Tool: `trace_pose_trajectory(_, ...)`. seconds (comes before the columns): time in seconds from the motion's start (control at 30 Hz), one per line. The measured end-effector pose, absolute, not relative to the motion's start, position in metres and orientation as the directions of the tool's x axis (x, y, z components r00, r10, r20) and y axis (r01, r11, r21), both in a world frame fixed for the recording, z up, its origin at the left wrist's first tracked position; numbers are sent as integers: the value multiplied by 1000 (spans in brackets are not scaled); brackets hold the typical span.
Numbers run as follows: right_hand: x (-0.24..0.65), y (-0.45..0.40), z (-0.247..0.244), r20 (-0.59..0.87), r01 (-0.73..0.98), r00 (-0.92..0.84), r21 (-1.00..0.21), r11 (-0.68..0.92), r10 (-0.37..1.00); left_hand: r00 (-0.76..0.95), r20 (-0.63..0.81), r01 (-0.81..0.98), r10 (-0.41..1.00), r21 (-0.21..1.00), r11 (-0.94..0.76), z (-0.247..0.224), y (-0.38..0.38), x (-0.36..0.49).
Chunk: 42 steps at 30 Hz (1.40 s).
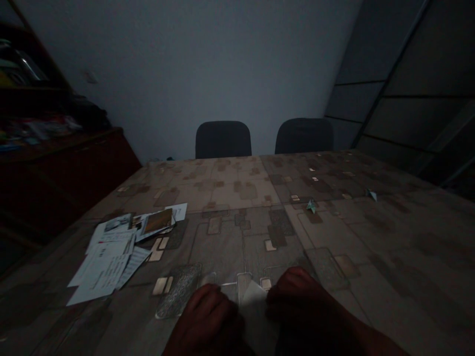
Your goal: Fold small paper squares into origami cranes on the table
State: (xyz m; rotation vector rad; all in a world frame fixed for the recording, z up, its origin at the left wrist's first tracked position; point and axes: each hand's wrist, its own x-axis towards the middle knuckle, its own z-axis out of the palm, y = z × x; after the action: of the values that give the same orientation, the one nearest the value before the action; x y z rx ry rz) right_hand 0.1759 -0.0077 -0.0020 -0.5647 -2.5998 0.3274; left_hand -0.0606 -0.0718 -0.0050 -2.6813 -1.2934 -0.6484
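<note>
A pale piece of paper [255, 309] with a pointed top corner lies at the near edge of the table, between my two hands. My left hand [210, 316] is curled at the paper's left side, knuckles up. On the other side, my right hand [297, 301] is closed at the paper's right edge. Both hands are dark, and their fingertips are partly hidden; they seem to pinch the sheet's sides. The lower part of the paper runs into shadow.
A patterned cloth covers the table [230, 232]. Printed papers and cards [107, 257] lie in a loose pile at the left. Two small folded paper pieces, one greenish [311, 206] and one pale-tipped [371, 195], rest at the right. Two dark chairs [223, 140] stand beyond.
</note>
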Motion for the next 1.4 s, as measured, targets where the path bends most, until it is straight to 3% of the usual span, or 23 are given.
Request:
trace_pose_trajectory(0.13,179,-7,8,338,308,-833,-375,874,439,481,431,738,764,271,-618,-3,-73,-61)
trace_pose_trajectory(0.23,180,-5,13,402,320,-768,-435,841,499,268,394,660,879,589,-465,2,-72,-62)
trace_pose_trajectory(0.3,180,-2,13,523,311,-684,-422,851,509,61,225,491,972,841,-226,4,-66,-63)
trace_pose_trajectory(0.37,180,1,12,687,241,-580,-369,898,438,-68,-53,199,996,978,66,3,-59,-64)
trace_pose_trajectory(0.43,179,5,10,776,139,-510,-353,925,373,-21,-258,-57,966,965,256,1,-51,-65)
trace_pose_trajectory(0.47,179,7,10,783,96,-499,-377,921,372,55,-276,-126,959,951,281,0,-48,-64)
trace_pose_trajectory(0.53,177,11,9,746,43,-527,-456,889,408,185,-181,-133,966,969,207,-2,-45,-63)
trace_pose_trajectory(0.63,173,17,6,658,40,-599,-545,837,457,308,-57,164,950,986,6,1,-47,-61)
trace_pose_trajectory(0.73,172,22,2,557,105,-672,-581,807,488,375,77,463,924,848,-259,4,-48,-59)
trace_pose_trajectory(0.87,178,24,7,442,269,-628,-649,712,640,467,147,616,872,653,-441,7,-46,-49)
trace_pose_trajectory(0.97,186,18,17,394,332,-554,-703,629,733,431,141,719,891,544,-433,8,-45,-39)
trace_pose_trajectory(1.1,187,2,22,272,416,-536,-738,531,799,369,75,780,927,517,-352,11,-46,-31)
trace_pose_trajectory(1.4,172,-6,-15,260,641,-470,-555,529,843,214,-69,905,974,390,-171,21,-41,-22)
